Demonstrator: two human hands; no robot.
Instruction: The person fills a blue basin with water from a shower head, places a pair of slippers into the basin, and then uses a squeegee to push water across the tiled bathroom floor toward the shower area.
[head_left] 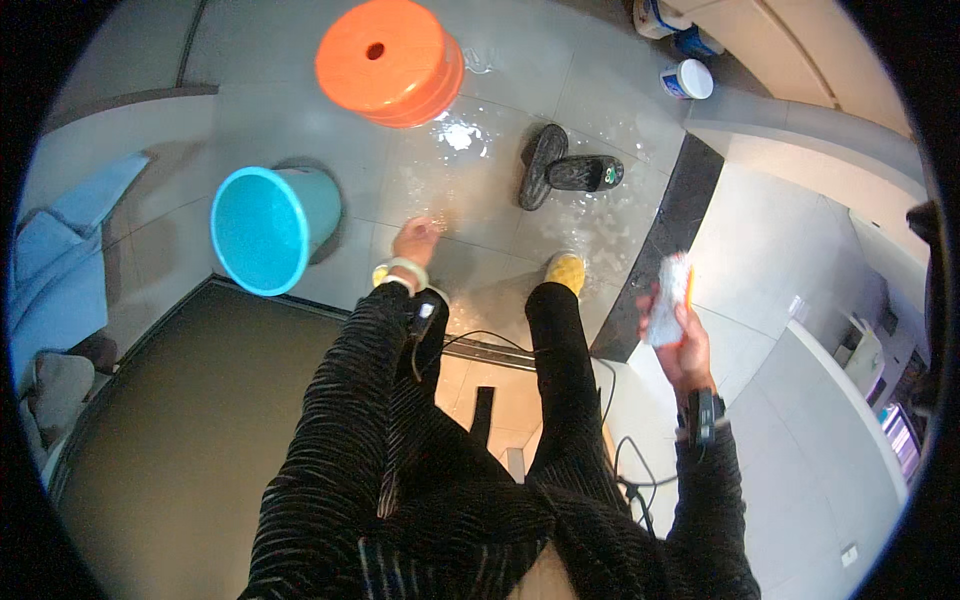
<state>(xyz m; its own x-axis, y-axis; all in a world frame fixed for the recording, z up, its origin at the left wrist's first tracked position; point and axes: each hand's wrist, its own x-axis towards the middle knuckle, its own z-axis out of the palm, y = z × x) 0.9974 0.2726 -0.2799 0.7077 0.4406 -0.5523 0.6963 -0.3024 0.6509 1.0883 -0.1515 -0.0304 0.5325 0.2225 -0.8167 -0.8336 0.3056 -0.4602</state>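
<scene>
In my right hand (pixel 686 352) is a pale grey, rough-looking block (pixel 667 300) with an orange edge, perhaps a scrubbing sponge or brush. My fingers are wrapped round it, over the dark threshold strip and white tiles at the right. My left hand (pixel 415 242) is held out just past my left knee, above the wet floor. Its fingers are loosely bent and nothing shows in them. A light band circles the left wrist. Closest to that hand is a turquoise bucket (pixel 322 215), tipped toward me in view, its inside looking blue.
An upturned orange stool or tub (pixel 395 65) stands at the far side. Black slippers (pixel 585 173) lie on the wet tiles (pixel 490 225). A white tub (pixel 688 79) is at the far right. Cables (pixel 640 470) hang by my right leg. Blue cloth (pixel 60 260) hangs at left.
</scene>
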